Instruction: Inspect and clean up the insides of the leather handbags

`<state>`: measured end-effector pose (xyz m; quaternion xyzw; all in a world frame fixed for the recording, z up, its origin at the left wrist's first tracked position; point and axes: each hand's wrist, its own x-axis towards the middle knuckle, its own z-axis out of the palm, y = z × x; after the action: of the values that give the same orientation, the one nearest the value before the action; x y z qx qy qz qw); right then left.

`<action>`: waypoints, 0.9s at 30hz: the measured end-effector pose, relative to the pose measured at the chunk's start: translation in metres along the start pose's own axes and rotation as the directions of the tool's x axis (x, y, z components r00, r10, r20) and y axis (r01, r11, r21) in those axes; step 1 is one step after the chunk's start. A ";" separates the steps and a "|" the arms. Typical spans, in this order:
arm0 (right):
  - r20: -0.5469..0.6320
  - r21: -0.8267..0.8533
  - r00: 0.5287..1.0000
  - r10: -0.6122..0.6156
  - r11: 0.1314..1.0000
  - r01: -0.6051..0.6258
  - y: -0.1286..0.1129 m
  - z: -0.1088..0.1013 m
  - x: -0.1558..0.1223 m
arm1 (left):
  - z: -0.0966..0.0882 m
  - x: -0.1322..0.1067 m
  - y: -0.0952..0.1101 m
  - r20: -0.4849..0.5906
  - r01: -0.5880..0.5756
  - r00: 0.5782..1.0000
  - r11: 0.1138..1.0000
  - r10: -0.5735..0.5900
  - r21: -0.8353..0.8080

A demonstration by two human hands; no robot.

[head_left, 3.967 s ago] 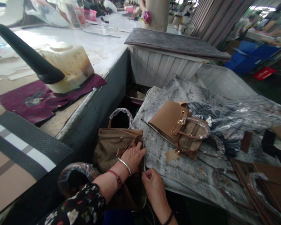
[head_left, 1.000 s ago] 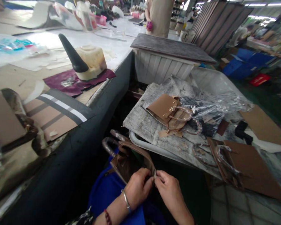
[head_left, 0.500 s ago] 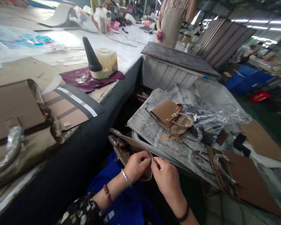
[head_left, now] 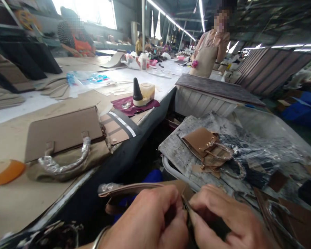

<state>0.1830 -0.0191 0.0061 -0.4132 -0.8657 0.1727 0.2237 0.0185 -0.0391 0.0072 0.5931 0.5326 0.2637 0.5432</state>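
Note:
Close under the camera my left hand (head_left: 150,221) and my right hand (head_left: 228,221) both pinch the top edge of a tan handbag (head_left: 134,192). Its plastic-wrapped handle sticks out to the left. Fingers of both hands are curled tight on the bag's edge. A second tan handbag (head_left: 63,138) with a wrapped handle lies on the workbench (head_left: 20,204) to my left. A third small tan bag (head_left: 207,147) lies on a scuffed grey board (head_left: 178,152) to the right.
A black-spouted glue bottle (head_left: 141,92) stands on a purple scrap farther along the bench. White crates (head_left: 202,100) and plastic-wrapped parts (head_left: 251,155) fill the right. A person in an apron (head_left: 208,52) stands at the far end; another sits at back left.
My hands brought the bag up from beside the bench to just under the camera. My view has lifted from the bins toward the hall.

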 end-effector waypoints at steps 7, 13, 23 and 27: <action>0.134 0.237 0.903 0.409 0.871 -0.430 0.046 0.056 -0.002 | 0.044 0.065 -0.063 -0.081 0.044 0.994 0.951 -0.072 -0.306; 0.285 0.230 0.890 0.356 0.876 -0.424 0.059 0.036 0.011 | 0.053 0.085 -0.067 -0.023 0.072 0.995 0.875 -0.095 -0.479; 0.230 0.106 0.886 0.404 0.894 -0.435 0.069 0.051 0.026 | 0.048 0.094 -0.071 -0.070 0.065 0.990 0.830 -0.124 -0.554; 0.219 0.057 0.885 0.412 0.900 -0.433 0.069 0.057 0.029 | 0.047 0.093 -0.075 -0.095 0.055 0.987 0.827 -0.129 -0.560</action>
<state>0.1811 0.0390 -0.0682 -0.5600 -0.7627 0.3030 0.1133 0.0623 0.0172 -0.0994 0.3654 0.4948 0.4179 0.6686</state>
